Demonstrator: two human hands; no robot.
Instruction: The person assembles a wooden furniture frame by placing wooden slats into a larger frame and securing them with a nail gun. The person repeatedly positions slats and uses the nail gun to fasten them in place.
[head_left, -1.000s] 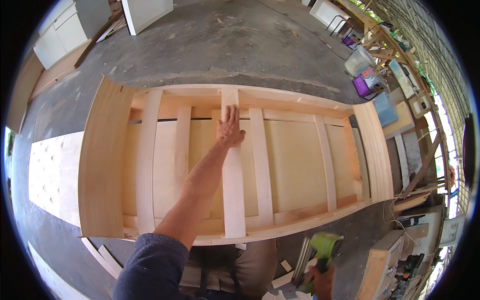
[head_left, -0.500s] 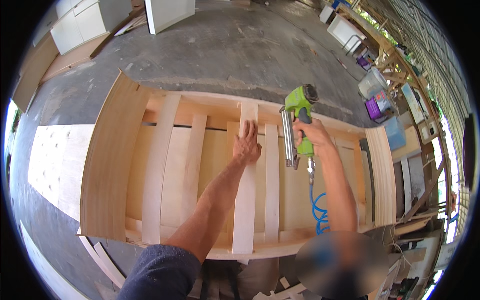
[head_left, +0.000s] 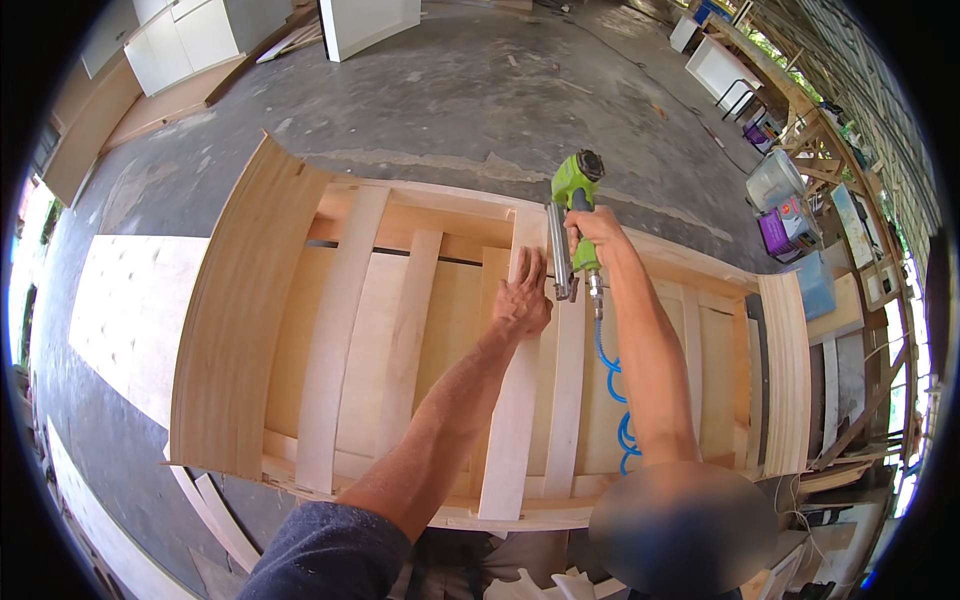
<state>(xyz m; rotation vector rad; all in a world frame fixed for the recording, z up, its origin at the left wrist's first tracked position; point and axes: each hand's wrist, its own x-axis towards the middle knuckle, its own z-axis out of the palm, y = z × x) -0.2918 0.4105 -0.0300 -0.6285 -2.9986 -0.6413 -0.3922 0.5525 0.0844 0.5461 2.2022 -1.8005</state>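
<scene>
The green nail gun (head_left: 574, 180) is over the frame's far side, just right of a pale slat (head_left: 510, 430); whether it touches wood is unclear. The right hand (head_left: 600, 228) wraps its grip, a blue hose (head_left: 600, 345) trailing below. The left hand (head_left: 524, 302) lies on the slat, fingers outstretched and nearly together. The slat spans the wooden frame (head_left: 238, 330), set above a scuffed grey concrete floor (head_left: 450, 110). Beyond are white cabinets (head_left: 183, 48) at far left and tubs (head_left: 776, 180) along the cluttered right side.
</scene>
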